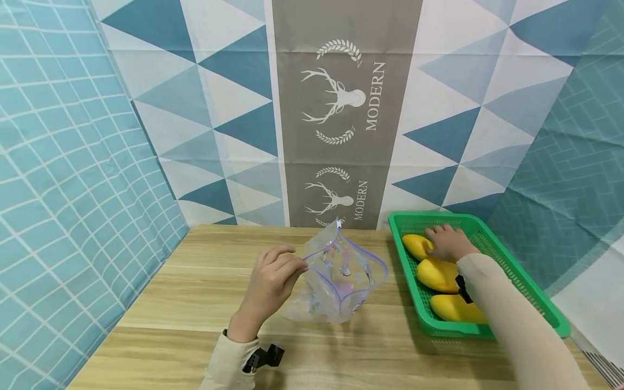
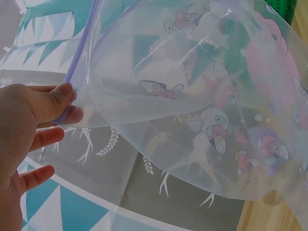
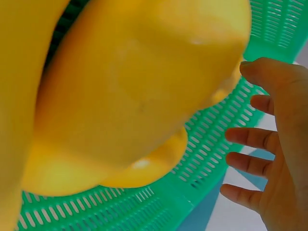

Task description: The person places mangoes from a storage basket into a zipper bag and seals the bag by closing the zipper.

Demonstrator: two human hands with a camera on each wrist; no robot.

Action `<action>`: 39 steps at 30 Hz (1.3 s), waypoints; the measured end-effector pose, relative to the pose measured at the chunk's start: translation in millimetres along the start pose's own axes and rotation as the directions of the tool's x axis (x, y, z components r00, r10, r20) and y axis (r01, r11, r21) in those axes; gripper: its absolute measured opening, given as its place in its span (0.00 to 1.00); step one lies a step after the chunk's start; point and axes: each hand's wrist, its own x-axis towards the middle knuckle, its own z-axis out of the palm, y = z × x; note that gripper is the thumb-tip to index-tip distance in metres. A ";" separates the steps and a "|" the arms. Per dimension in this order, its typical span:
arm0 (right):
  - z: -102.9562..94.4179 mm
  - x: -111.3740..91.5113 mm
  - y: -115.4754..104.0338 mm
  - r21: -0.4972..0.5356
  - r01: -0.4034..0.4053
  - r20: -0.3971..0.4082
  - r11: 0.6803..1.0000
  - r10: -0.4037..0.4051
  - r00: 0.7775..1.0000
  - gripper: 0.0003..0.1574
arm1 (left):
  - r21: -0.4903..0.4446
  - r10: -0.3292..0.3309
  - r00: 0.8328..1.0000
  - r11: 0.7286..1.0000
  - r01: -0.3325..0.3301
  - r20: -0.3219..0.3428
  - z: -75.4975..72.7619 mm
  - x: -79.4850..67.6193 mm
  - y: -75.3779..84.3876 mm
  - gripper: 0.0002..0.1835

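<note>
My left hand (image 1: 273, 279) pinches the purple-edged rim of a clear zip bag (image 1: 317, 306) between thumb and fingers. The bag's mouth gapes wide, and pink and blue cartoon prints show on its film (image 2: 274, 149). On the right, my right hand (image 1: 448, 244) reaches into a green slotted basket (image 1: 463, 329), fingers apart, over the farthest yellow mango (image 1: 414, 246). Two more mangoes, a middle one (image 1: 436, 275) and a near one (image 1: 455, 309), lie in the basket, partly covered by the right arm. In the right wrist view the thumb (image 3: 269, 72) overlaps the mango's edge.
A wooden table (image 1: 195, 303) carries the bag and basket. Behind it stands a patterned wall covering (image 1: 234, 124) with triangles and deer heads; a blue tiled sheet (image 1: 58, 162) hangs at the left. Each wrist wears a black strap mount, the left mount (image 1: 263, 357) close above the table.
</note>
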 end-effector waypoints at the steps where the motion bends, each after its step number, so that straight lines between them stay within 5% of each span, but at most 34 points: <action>1: 1.3 -0.4 -0.2 0.002 -0.006 0.006 1.000 0.006 1.000 0.30 | -0.001 0.000 1.000 1.000 0.000 -0.001 0.1 0.0 0.0 0.17; 17: 16.2 3.9 -0.1 0.129 -0.088 0.059 0.988 0.081 0.995 0.37 | 0.001 0.002 1.000 1.000 -0.002 0.002 -1.2 1.3 0.6 0.16; 39: 21.0 10.0 -12.2 0.175 -0.065 0.108 0.983 0.046 0.993 0.39 | 0.005 0.007 1.000 1.000 -0.007 0.002 -0.8 0.6 1.0 0.16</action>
